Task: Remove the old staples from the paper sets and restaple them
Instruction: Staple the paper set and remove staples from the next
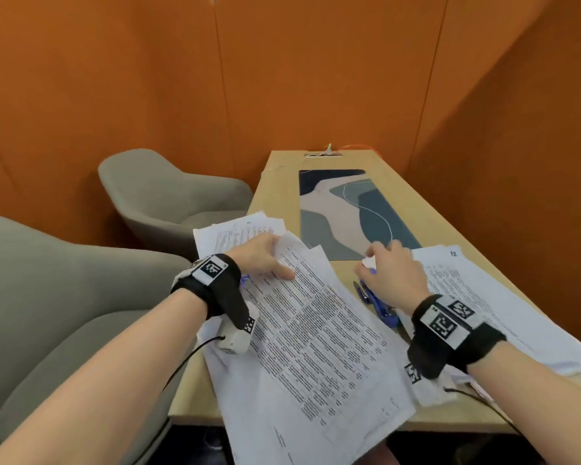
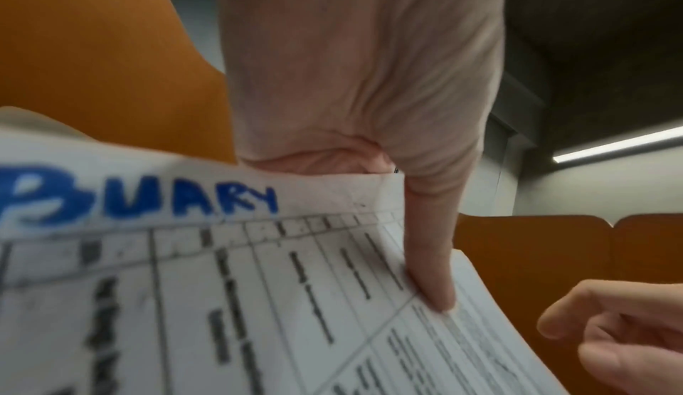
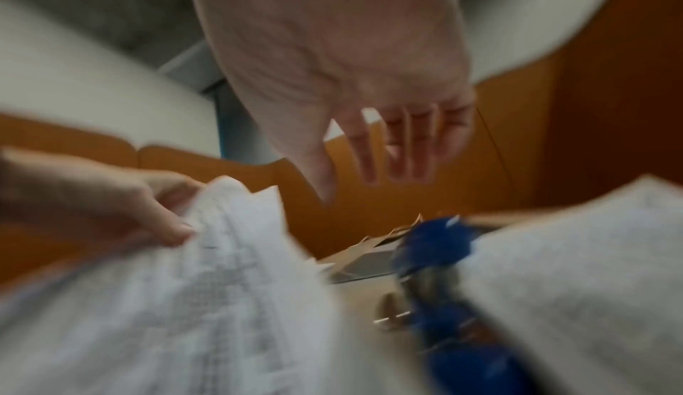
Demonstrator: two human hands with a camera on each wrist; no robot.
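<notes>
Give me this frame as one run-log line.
left hand: pinches paper set corner | right hand: open above blue stapler | stapler: on table, untouched

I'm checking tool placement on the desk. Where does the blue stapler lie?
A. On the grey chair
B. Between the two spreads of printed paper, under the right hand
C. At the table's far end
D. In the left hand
B: the blue stapler lies on the wooden table between the printed paper set and the right-side sheets, under the right hand.

Take the stapler (image 1: 378,302) on your table (image 1: 426,203) as landmark: left of it lies the paper set (image 1: 316,330) under your left hand (image 1: 262,255), right of it another paper stack (image 1: 490,297), behind it the desk mat (image 1: 346,209), above it your right hand (image 1: 391,273).
</notes>
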